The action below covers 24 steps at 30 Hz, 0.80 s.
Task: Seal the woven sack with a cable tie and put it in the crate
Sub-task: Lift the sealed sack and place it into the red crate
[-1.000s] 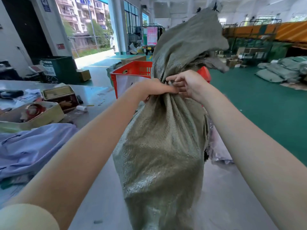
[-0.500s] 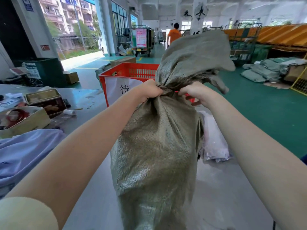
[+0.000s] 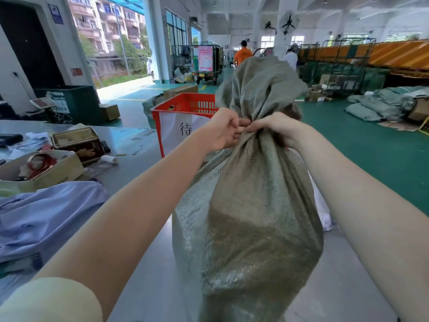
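Green-grey woven sack (image 3: 250,205) standing upright on the grey table (image 3: 144,263), neck gathered tight, loose mouth flaring above. Left hand (image 3: 222,129) clenched on the neck from the left; right hand (image 3: 276,129) gripping it from the right, fingertips of both meeting at the front of the gather. Cable tie not to be made out under the fingers.

Red plastic crate (image 3: 185,105) just behind the sack, past the table's far edge, its right part hidden by the sack. White sheet (image 3: 178,133) on the crate's front bearing the printed character 待; anything further covered by the left wrist.

Red wall sign (image 3: 76,71) beside the dark doorway, too blurred to read. Pink poster (image 3: 205,58) on a parked cart, text illegible. Dark green bin (image 3: 69,103) with a white label, lettering too small to tell.

Left on the table: blue garment (image 3: 44,217), cut off by the frame edge, and an open box (image 3: 41,170) holding a red ring-shaped item, hard to identify.
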{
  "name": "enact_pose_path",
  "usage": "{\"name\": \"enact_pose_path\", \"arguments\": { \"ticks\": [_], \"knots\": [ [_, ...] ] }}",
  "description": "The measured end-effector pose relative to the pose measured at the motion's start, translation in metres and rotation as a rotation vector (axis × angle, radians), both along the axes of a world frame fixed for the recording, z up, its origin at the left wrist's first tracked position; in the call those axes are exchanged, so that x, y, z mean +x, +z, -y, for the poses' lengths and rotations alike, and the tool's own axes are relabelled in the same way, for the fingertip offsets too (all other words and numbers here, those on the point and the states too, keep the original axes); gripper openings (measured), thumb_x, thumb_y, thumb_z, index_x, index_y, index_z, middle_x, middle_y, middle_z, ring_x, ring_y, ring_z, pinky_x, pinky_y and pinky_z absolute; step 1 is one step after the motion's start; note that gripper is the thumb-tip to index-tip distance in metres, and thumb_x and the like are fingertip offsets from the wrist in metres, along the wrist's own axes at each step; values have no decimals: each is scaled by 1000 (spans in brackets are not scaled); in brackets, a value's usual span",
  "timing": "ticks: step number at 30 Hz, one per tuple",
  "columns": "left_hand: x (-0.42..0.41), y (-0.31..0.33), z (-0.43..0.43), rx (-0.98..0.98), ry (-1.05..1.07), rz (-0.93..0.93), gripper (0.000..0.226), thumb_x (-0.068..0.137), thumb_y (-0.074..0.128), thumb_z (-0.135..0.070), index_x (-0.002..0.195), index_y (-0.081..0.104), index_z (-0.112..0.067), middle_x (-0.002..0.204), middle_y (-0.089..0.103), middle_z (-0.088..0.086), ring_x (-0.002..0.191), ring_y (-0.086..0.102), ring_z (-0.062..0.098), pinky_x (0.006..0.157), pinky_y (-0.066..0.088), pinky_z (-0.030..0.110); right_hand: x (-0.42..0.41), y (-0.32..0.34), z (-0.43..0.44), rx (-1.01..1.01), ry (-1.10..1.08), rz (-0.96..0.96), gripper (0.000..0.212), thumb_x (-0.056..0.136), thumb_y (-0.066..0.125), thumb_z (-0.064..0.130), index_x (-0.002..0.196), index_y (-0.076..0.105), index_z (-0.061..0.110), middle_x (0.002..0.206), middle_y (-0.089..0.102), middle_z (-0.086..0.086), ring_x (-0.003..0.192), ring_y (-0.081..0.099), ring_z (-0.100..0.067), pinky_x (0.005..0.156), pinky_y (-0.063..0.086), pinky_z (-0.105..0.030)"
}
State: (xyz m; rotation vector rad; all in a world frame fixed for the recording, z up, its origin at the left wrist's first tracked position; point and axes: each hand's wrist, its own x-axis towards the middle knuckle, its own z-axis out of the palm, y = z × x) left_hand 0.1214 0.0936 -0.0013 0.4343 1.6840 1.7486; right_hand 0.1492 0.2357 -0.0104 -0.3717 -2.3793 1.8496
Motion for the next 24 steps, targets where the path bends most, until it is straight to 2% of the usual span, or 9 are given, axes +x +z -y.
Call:
{"name": "enact_pose_path", "arguments": {
  "ticks": [1, 2, 6, 9, 11, 15, 18, 21, 24],
  "knots": [
    [-4, -2, 2, -38, -9, -52, 54, 72, 26, 5, 119, 52, 1, 70, 55, 5, 53, 49, 14, 53, 44, 19, -5, -4, -6, 47, -18, -14, 95, 24, 83, 11, 113, 58, -7, 111, 67, -25, 100, 66, -34, 94, 52, -51],
    [-6, -2, 2, -85, -10, -117, 57, 81, 22, 7, 133, 44, 0, 77, 55, 5, 64, 52, 16, 61, 43, 21, -4, -4, -6, 92, -24, -25, 91, 29, 80, 4, 115, 54, -11, 113, 65, -28, 102, 65, -37, 91, 52, -55],
    [-19, 5, 6, -287, 88, -393, 46, 92, 26, 10, 129, 53, 2, 114, 63, 14, 110, 60, 24, 67, 48, 18, 10, 10, 7, 275, -72, -29, 66, 46, 65, -8, 111, 52, -14, 115, 61, -28, 102, 61, -40, 88, 52, -54],
    [-35, 1, 9, -384, 167, -573, 34, 86, 49, 5, 111, 68, -10, 106, 66, 7, 99, 60, 18, 72, 49, 21, 13, 23, 4, 356, -123, 8, 29, 64, 54, -14, 90, 48, -5, 88, 52, -16, 81, 55, -32, 63, 48, -34],
    [-39, -9, 9, -494, 105, -703, 26, 85, 63, -16, 110, 66, -11, 96, 62, 1, 89, 56, 14, 62, 47, 15, 16, 28, -1, 374, -130, 12, 25, 64, 48, -17, 69, 37, 5, 71, 37, -8, 64, 42, -23, 51, 32, -24],
    [-36, -26, -3, -285, 64, -757, 43, 82, 70, -21, 119, 52, -8, 103, 56, 0, 99, 55, 16, 74, 44, 15, 20, 31, -13, 350, -163, -32, 36, 65, 41, -24, 55, 29, 8, 60, 33, -6, 54, 36, -19, 47, 25, -21],
    [-29, -28, -9, -214, 14, -757, 70, 83, 69, -19, 141, 31, -9, 119, 48, -6, 112, 44, 6, 77, 38, -3, 18, 30, -18, 354, -205, -40, 32, 65, 41, -25, 53, 39, 4, 61, 42, -8, 54, 41, -19, 37, 34, -14],
    [-31, -30, -13, -334, -67, -747, 103, 79, 72, -33, 150, -1, -15, 139, 37, -6, 126, 34, 4, 101, 24, 12, 11, 27, -15, 397, -231, -42, 34, 66, 40, -26, 51, 39, 4, 60, 42, -8, 57, 41, -20, 31, 31, -10],
    [-39, -38, -8, -499, -65, -793, 130, 60, 75, -58, 150, -12, -21, 157, 23, -3, 143, 27, 17, 120, 17, 37, 2, 20, -9, 499, -244, -59, 18, 70, 45, -20, 74, 52, -4, 84, 50, -11, 86, 47, -21, 55, 38, -19]
  ]
}}
